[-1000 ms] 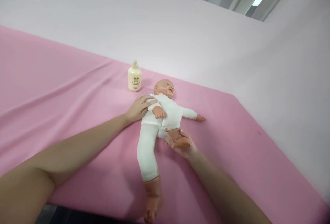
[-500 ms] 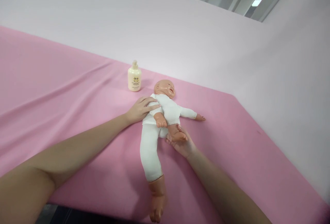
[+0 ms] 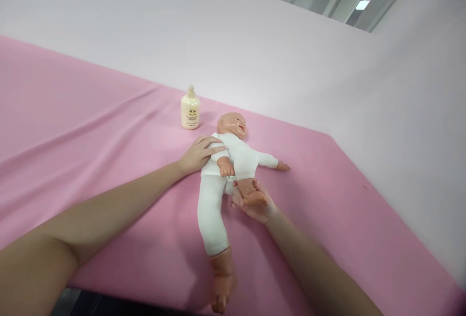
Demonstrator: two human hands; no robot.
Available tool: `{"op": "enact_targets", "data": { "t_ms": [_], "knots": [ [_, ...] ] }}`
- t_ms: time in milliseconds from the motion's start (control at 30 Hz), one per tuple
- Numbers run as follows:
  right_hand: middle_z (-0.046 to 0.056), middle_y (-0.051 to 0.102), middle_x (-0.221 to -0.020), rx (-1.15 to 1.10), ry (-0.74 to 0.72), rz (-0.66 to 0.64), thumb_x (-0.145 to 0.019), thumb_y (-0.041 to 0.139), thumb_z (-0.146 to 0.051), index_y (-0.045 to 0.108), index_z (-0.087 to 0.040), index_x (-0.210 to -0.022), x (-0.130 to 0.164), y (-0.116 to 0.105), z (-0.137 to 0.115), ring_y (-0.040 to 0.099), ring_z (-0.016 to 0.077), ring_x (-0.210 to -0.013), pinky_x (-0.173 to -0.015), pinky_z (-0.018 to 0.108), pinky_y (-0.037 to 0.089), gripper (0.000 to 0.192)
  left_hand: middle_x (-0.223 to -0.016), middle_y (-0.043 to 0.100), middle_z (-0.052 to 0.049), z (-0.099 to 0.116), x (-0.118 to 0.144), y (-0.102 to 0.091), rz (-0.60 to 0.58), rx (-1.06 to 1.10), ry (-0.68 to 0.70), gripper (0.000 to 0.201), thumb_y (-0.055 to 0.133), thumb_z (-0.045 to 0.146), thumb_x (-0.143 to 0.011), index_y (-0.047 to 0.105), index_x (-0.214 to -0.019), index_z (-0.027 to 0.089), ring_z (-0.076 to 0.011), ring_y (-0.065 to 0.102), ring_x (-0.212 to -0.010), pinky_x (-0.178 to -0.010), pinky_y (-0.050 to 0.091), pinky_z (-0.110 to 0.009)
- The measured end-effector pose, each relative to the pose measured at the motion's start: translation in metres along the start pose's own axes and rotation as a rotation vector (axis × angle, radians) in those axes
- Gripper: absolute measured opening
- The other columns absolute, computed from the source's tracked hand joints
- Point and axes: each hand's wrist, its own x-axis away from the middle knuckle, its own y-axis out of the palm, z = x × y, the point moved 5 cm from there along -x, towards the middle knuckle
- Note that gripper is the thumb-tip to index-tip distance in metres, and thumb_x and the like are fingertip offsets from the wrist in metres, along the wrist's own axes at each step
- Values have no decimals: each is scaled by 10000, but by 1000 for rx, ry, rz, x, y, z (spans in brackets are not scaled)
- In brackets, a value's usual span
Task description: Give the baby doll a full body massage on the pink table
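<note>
A baby doll in white clothes lies on its back, its head turned to the right. My left hand is wrapped over the doll's upper arm and side, fingers across the white sleeve. Around the ankle of the doll's raised, bent leg, my right hand is closed from below, partly hidden behind the doll's foot. The other leg stretches towards me, with its bare foot near the table's front edge. One doll arm points out to the right.
A cream-coloured pump bottle stands upright beyond my left hand, near the doll's head. Under everything lies a pink cloth, wrinkled at the left. A white wall rises behind and to the right.
My right hand has drawn the doll's bent leg slightly towards me and to the right. My left hand stays on the doll's arm and side.
</note>
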Motion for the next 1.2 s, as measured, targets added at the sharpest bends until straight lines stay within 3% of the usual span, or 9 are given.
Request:
{"op": "enact_targets", "data": {
  "t_ms": [233,300,500,633,733,900,1067,1200],
  "knots": [
    [31,655,-781,86,168,-219,-735,715,-738,616,-122,-1154,11,10,11,574,151,-697,-714,305,442,752,-1328,636,-93,-11,1,-1,-18,69,-249,392,409,250,-1018,629,-1342,260,-243,545,-1249,-1094,420,-444],
    [49,674,-806,74,178,-208,-750,719,-714,622,-109,-1138,11,8,11,606,161,-719,-713,301,454,726,-1324,644,-96,-12,2,-2,12,91,-274,384,417,311,-1028,615,-1351,250,-246,558,-1235,-1088,426,-443],
    [34,669,-781,-53,121,50,-908,596,-568,660,-136,-1051,5,-6,6,567,148,-664,-681,307,482,460,-1330,631,-100,-5,3,-8,91,90,-153,363,439,285,-1022,629,-1332,270,-249,551,-1244,-1087,420,-453],
    [14,643,-741,-129,158,122,-928,566,-546,672,-108,-1018,3,-9,4,437,99,-544,-601,278,430,459,-1295,642,-85,8,0,-8,79,41,7,343,455,211,-1017,697,-1237,314,-232,550,-1229,-1057,434,-444],
    [0,604,-703,-140,155,116,-943,537,-557,671,-111,-979,1,-7,3,396,96,-533,-575,270,397,468,-1266,656,-81,14,-1,-10,94,6,98,333,490,196,-1009,713,-1222,320,-230,549,-1210,-1026,452,-424],
    [-5,570,-690,-138,138,86,-943,519,-578,662,-117,-964,-1,-9,4,383,99,-539,-589,276,410,483,-1278,655,-76,12,-1,-8,44,-27,94,352,484,189,-1006,721,-1222,334,-232,552,-1214,-1033,454,-434],
    [13,594,-747,-96,124,33,-892,577,-621,651,-132,-957,1,-7,6,486,124,-625,-681,305,461,498,-1285,651,-79,7,0,-4,19,1,30,361,471,187,-999,717,-1222,329,-234,555,-1215,-1045,447,-447],
    [29,610,-753,-39,105,-77,-840,614,-679,638,-135,-971,5,1,6,554,160,-704,-742,327,468,560,-1323,631,-90,0,1,-4,21,50,-99,391,403,202,-1015,669,-1287,292,-241,543,-1242,-1081,425,-460]
  ]
}}
